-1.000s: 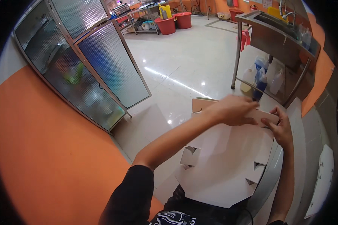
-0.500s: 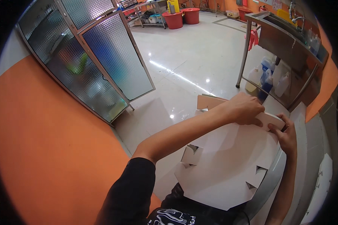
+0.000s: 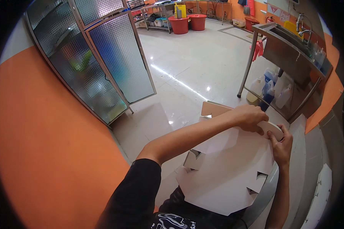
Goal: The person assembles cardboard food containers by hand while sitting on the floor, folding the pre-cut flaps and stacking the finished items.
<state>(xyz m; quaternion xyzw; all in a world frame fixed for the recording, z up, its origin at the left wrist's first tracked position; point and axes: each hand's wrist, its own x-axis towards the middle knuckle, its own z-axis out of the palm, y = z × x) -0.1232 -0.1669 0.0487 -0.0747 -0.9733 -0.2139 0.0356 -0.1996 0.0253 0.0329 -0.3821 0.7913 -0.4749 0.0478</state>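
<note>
In front of me lies a die-cut cardboard box blank (image 3: 225,171), white on its upper face, with notched tabs along both sides. At its far end a narrow flap stands folded up, its brown side showing at the left. My left hand (image 3: 251,119) reaches across and grips that raised flap from above with closed fingers. At the flap's right corner, my right hand (image 3: 281,147) pinches the cardboard between thumb and fingers. Part of the flap is hidden behind my left hand and forearm.
A textured-glass cabinet (image 3: 120,57) has one door swung out at the left. Beyond, a steel sink (image 3: 283,49) stands over several jugs (image 3: 269,91). Red tubs (image 3: 179,26) are at the back. Another white cardboard piece (image 3: 320,198) lies at the right edge.
The view has shifted a little, so the room sits lower in the picture. Both hands stay on the flap, and the right hand appears slightly farther left and lower.
</note>
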